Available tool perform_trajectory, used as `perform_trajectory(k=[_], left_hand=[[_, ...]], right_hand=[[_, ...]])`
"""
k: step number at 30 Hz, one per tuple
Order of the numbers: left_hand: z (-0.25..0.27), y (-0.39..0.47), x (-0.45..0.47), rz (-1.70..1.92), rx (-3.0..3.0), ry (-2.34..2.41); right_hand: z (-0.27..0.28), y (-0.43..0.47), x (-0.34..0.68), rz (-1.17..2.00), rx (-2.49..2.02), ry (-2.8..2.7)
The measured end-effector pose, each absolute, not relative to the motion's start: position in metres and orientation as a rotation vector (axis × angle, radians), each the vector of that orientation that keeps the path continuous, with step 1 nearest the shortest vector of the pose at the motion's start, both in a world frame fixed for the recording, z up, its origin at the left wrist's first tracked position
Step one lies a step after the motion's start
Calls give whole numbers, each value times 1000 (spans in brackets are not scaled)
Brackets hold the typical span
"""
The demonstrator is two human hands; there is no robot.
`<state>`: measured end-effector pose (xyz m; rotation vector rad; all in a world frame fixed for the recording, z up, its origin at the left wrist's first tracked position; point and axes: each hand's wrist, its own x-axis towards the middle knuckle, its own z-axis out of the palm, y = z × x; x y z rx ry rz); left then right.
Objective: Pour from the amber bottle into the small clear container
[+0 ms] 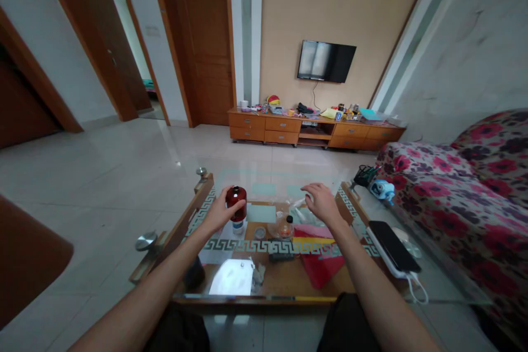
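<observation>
Dark red bottle (236, 206), at the far left part of the glass table (289, 299). Likely stiff, smooth and slippery, its weight uncertain, it suits a 1-handed hold round the body. The left hand (220, 212) clasps its side; the right hand (322, 204) hovers empty, loosely spread.

Dark red bottle (236, 208): no lettering can be read on its visible side
Blue-and-white card (339, 116), wooden cabinet (252, 122): marking too small to make out
Wall-mounted television (326, 61): no brand legible
</observation>
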<state>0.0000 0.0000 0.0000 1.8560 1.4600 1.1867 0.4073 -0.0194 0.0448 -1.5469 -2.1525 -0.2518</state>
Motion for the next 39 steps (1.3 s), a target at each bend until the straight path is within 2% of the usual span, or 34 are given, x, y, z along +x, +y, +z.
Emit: perform_trajectory(k=[5, 10, 25, 34, 39], left_hand=[[-1, 0, 0, 1186, 1834, 1453], [-1, 1, -1, 1174, 1836, 1432], [9, -12, -12, 1127, 1889, 1262], [7, -15, -6, 1127, 1960, 1267], [5, -16, -1, 1110, 1927, 1297]], right_hand=[[40, -25, 436, -262, -1822, -1960], [25, -29, 455, -43, -2134, -1879], [-17, -72, 501, 694, -1534, -1797], [-23, -83, 493, 652, -1541, -1711], [-8, -88, 487, 877, -1389, -1491]])
